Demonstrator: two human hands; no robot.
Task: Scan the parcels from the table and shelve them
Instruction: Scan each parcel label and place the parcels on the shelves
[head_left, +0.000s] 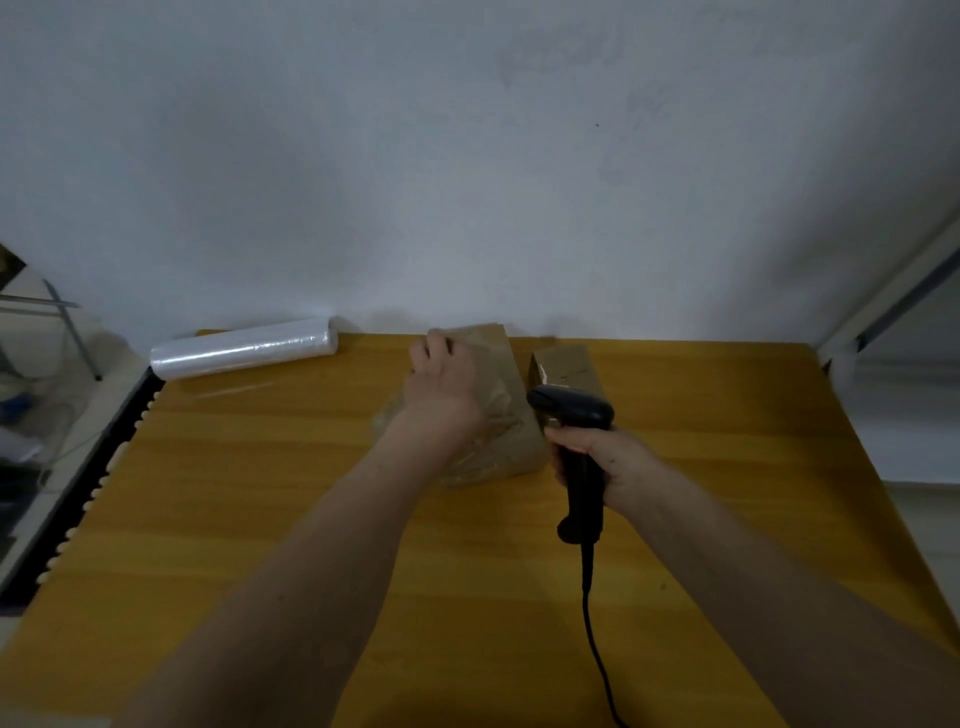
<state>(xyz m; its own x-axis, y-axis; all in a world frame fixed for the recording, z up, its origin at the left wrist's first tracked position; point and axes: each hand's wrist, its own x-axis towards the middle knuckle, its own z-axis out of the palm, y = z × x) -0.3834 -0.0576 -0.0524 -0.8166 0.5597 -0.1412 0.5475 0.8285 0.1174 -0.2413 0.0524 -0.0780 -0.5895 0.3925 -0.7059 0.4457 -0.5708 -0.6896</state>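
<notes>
Partly hidden parcel (506, 415) under left hand (444, 384), seemingly wrapped

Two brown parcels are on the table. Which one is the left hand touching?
The larger parcel, wrapped in clear film, on the left of the pair: the left hand rests on it. The smaller parcel lies untouched behind the scanner, which the right hand grips.

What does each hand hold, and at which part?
Right hand grips the scanner by its handle. Left hand rests on the wrapped parcel; whether its fingers grip cannot be told.
</notes>
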